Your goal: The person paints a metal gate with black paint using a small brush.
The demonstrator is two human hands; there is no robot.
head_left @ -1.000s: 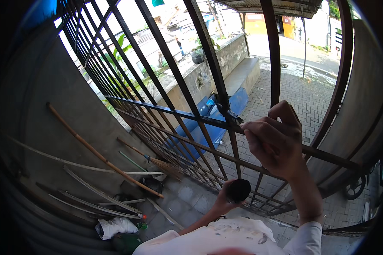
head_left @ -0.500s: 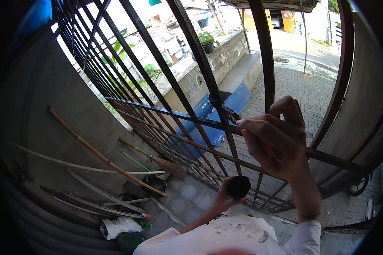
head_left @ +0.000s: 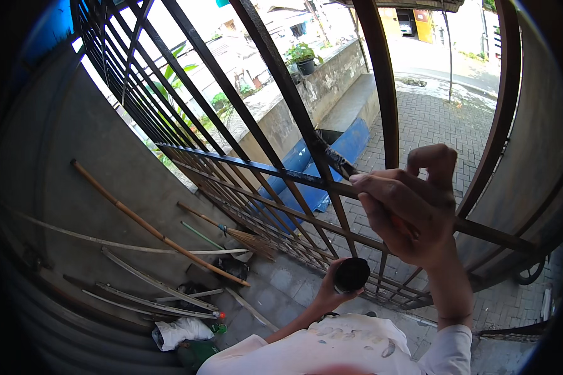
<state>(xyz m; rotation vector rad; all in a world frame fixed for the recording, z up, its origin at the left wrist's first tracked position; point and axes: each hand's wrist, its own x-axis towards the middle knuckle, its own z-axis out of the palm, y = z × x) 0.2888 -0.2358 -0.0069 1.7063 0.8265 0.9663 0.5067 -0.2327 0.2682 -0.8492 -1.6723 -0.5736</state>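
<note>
While the right hand (head_left: 416,212) pinches a brush (head_left: 343,165) between thumb and fingers, tilted seemingly to meet the dark gate bar (head_left: 286,81), the left hand (head_left: 327,290) curls around a dark cup (head_left: 351,275) below, mouth upward, likely against spills.
</note>
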